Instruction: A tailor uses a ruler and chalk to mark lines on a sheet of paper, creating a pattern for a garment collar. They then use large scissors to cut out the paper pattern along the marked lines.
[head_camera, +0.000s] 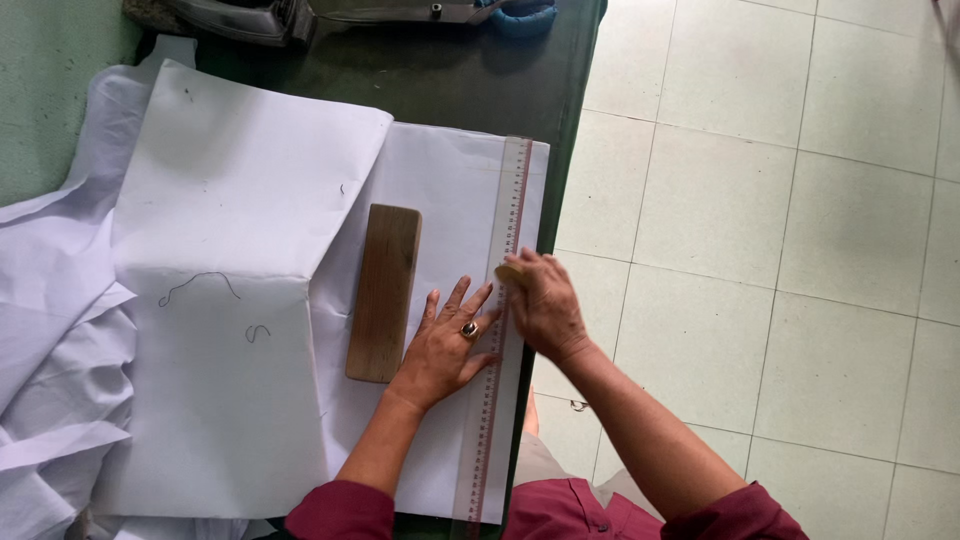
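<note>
At the right edge of the dark table (470, 90), I see my left hand (445, 345) spread flat, fingers open, pressing on the white fabric (430, 190) and on the edge of the long clear ruler (500, 300) that runs along the table's side. My right hand (545, 305) is closed around a small pale piece, chalk (507, 271) I think, its tip touching the ruler's edge about midway along. I judge this as the marking step: a line drawn along the straightedge. Going on with it calls for steady downward pressure from my left hand so the ruler does not slide on the smooth cloth, and an even stroke kept tight against the edge.

The fabric looks thin, crisp and matte, laid in flat folded layers with sharp creases; loose dark threads lie on it at the left. A rectangular wooden block (383, 290), grainy and brown, rests on the cloth just beside my left hand. The ruler is transparent with red gradations. A metal iron (260, 18) sits at the table's far end.
</note>
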